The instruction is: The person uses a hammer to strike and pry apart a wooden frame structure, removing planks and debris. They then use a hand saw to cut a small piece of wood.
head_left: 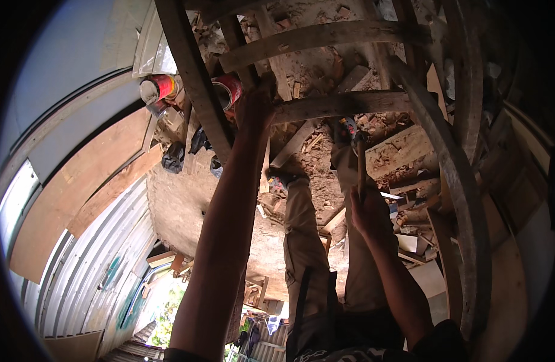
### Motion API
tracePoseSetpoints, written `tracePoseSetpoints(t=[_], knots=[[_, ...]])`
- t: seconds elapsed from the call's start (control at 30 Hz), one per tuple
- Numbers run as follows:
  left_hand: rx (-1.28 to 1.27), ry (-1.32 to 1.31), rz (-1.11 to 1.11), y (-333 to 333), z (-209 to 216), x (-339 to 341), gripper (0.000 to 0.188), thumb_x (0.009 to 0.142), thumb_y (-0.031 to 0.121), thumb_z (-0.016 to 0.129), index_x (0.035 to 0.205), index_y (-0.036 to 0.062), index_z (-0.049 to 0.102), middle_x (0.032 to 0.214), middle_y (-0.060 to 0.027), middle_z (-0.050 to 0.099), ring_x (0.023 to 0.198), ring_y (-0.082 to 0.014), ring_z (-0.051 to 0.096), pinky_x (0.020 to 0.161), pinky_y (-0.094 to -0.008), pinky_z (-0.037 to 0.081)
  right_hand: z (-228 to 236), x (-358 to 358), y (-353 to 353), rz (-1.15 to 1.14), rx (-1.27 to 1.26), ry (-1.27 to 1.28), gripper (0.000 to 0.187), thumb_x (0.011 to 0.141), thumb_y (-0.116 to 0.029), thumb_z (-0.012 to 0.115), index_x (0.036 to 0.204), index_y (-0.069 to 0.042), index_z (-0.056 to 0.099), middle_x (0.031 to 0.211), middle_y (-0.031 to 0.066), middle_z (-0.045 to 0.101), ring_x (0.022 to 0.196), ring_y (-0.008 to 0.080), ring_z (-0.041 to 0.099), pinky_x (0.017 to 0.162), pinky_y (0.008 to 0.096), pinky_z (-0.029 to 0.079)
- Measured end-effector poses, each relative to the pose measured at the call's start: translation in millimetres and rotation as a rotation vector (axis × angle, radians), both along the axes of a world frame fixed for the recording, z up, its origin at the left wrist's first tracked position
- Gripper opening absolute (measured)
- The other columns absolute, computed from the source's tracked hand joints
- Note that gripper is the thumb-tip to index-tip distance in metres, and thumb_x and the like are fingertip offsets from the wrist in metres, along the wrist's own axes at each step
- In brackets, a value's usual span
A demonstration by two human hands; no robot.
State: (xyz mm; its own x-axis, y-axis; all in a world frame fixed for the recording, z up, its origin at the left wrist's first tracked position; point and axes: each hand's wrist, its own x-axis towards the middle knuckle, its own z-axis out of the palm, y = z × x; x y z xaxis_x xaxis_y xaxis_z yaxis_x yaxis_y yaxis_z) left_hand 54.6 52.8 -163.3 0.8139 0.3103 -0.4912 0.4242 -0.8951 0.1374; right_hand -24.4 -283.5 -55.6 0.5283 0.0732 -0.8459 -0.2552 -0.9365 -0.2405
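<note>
My left arm reaches far forward, and my left hand point(255, 104) grips a wooden frame point(344, 106) where a crossbar meets an upright. The fingers are in shadow but look closed round the wood. Lower and to the right, my right hand point(367, 212) is closed round the wooden handle of a hammer point(361, 164). The hammer points up and away from me, its dark head at the far end, below the crossbar. A curved wooden piece point(452, 163) of the frame bends down the right side.
Beside the frame at the left lie a red and yellow can point(159, 88) and a red can point(228, 90). Wood scraps and chips point(317, 145) litter the dirt floor round my feet. Boards point(87, 181) lean along the corrugated metal wall point(96, 277). More boards point(519, 241) stand at the right.
</note>
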Motion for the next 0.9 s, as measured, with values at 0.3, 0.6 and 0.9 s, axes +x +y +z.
tracePoseSetpoints(t=[0.3, 0.6, 0.9], knots=[[-0.007, -0.031, -0.029, 19.9, -7.6, -15.1, 0.022, 0.079, 0.011, 0.068, 0.099, 0.0064, 0.063, 0.089, -0.0149, 0.069, 0.091, -0.0296, 0.069, 0.078, -0.0417, 0.054, -14.3, 7.9, -1.8, 0.084, -0.045, 0.084, 0.06, 0.095, -0.059, 0.041, 0.096, -0.002, 0.06, 0.069, 0.0201, 0.063, 0.075, 0.04, 0.066, 0.065, 0.0477, 0.051], [-0.265, -0.376, 0.414, 32.9, -12.0, -24.7, 0.012, 0.089, 0.017, 0.062, 0.09, 0.0097, 0.071, 0.083, -0.0108, 0.069, 0.084, -0.0262, 0.068, 0.08, -0.0354, 0.052, -30.3, 5.7, -6.5, -0.045, -0.056, 0.207, 0.056, 0.096, -0.059, 0.042, 0.101, -0.005, 0.053, 0.058, 0.005, 0.057, 0.053, 0.023, 0.063, 0.055, 0.0383, 0.05], [-0.339, -0.18, 0.46, 19.9, -3.8, -16.6, 0.02, 0.083, 0.023, 0.066, 0.089, 0.0038, 0.069, 0.088, -0.0177, 0.072, 0.086, -0.0271, 0.071, 0.075, -0.0382, 0.054, -50.1, -10.0, -16.4, -0.121, -0.007, 0.169, 0.054, 0.096, -0.06, 0.044, 0.098, -0.006, 0.052, 0.056, 0.004, 0.054, 0.049, 0.0185, 0.06, 0.048, 0.0344, 0.046]])
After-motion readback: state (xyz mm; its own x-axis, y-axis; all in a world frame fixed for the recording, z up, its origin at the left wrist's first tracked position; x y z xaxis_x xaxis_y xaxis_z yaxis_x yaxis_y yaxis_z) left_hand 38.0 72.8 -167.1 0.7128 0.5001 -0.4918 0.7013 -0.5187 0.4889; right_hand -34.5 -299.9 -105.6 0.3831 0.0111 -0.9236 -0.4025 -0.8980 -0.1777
